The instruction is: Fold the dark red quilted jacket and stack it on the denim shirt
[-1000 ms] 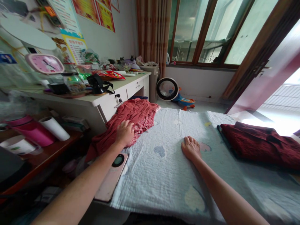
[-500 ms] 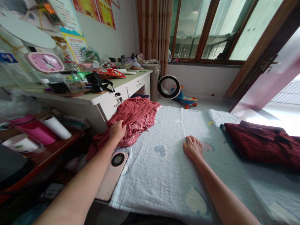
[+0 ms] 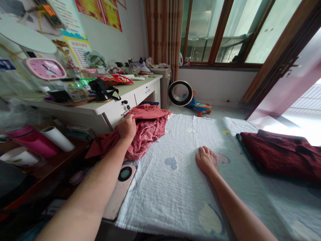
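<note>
My left hand (image 3: 127, 128) is closed on a plain red garment (image 3: 150, 111) at the far left corner of the cloth-covered table. Beneath that garment lies a red patterned piece of clothing (image 3: 147, 137), crumpled. Flat on the light blue cloth (image 3: 165, 194), which has heart shapes, my right hand (image 3: 207, 159) rests with its fingers stretched out and holds nothing. Dark red folded clothes (image 3: 281, 154) lie at the right side of the table. A pinkish phone (image 3: 119, 190) with a round black camera ring lies under my left forearm, partly hidden by it.
A desk (image 3: 92, 108) at the left carries a pink clock (image 3: 45, 69), a glass jar (image 3: 76, 89) and a black strap object (image 3: 104, 90). Below it, a pink bottle (image 3: 32, 140) and a white roll (image 3: 57, 139) stand on a shelf. A blue ride-on toy (image 3: 200, 106) is on the floor beyond the table.
My left hand has moved a little up and away from me, drawing the plain red garment with it. A flap of it now spreads further left. My right hand has stayed in place.
</note>
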### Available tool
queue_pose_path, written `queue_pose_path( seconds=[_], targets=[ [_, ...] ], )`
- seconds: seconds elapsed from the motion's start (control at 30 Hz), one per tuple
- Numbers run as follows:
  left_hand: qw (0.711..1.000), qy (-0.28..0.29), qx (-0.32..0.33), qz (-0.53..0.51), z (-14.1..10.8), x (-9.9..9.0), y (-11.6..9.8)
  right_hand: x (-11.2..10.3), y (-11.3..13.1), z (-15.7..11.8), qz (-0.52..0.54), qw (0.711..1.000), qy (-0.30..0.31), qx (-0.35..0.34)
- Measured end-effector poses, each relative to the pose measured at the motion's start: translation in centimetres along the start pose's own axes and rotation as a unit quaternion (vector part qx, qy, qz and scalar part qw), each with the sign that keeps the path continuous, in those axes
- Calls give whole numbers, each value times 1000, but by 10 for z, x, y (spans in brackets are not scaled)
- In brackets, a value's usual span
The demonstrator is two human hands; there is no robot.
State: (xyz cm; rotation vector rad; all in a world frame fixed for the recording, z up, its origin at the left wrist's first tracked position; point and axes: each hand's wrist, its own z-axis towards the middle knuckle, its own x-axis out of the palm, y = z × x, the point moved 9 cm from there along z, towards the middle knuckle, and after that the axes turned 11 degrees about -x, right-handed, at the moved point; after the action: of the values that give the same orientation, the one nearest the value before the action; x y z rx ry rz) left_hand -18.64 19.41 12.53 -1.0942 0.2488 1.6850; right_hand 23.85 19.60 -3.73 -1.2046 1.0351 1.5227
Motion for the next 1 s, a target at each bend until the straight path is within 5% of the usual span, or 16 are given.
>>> queue_pose_path(
  seconds=[0.2,0.27,0.4,0.5,0.57,0.73,0.83,1.0],
  targets=[
    [991,13,125,-39,-20,-11,-90,2,-1,0,8,1000,0,-1],
    [985,64,154,-44,-44,5,-115,2,-2,-1,9,1000,-5,0],
    [940,256,226,-14,-114,61,-140,3,-2,-1,13,1000,-10,1],
    [913,311,263,-13,-151,75,-136,2,-3,-1,14,1000,-13,0],
    [915,299,270,-12,-156,67,-127,2,-3,-1,17,1000,-13,-1],
    [971,149,181,55,-116,14,-79,3,-4,-1,21,1000,-17,-3],
    [979,110,109,133,-94,-3,-44,4,-4,0,20,1000,-13,-4],
    [954,233,39,184,-88,16,-10,4,-5,0,21,1000,-14,-4]
  ],
)
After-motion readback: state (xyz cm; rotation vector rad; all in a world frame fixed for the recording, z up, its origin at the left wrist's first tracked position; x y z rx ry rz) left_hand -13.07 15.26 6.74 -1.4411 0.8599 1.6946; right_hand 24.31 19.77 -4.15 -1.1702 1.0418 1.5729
